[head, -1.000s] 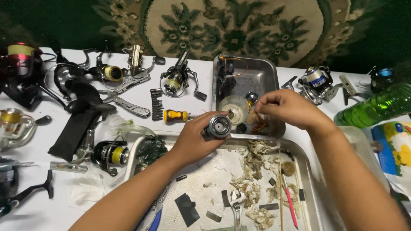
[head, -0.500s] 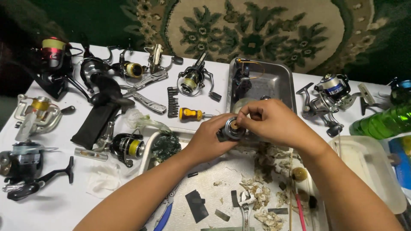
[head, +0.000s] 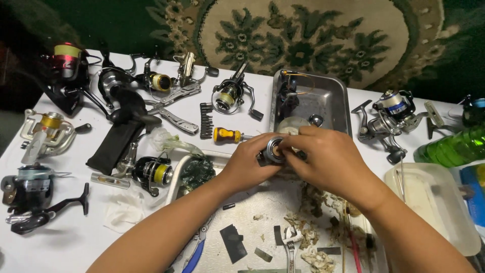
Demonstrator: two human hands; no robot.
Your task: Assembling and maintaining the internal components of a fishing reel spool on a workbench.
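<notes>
Centrally, both hands' fingers (head: pixel 290 143) round a metal spool (head: pixel 275 149); green bottle (head: pixel 449 147) rightward

We count seven fishing reels lying loose, among them a red-and-yellow reel (head: pixel 65 63) and a blue-spooled reel (head: pixel 391 108); two metal trays, a small tray (head: pixel 331 93) and a large tray (head: pixel 262 202); one yellow screwdriver (head: pixel 227 135); one green bottle (head: pixel 452 146).

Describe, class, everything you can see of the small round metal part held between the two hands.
The small round metal part is a silvery grey cylinder with a ringed end face turned toward the camera and a paler centre. It looks like metal, slightly shiny. The left hand grips it from the left and below, while the right hand covers its right side, hiding the rest. It is held above the large dirty tray, just in front of the smaller steel tray.
</notes>
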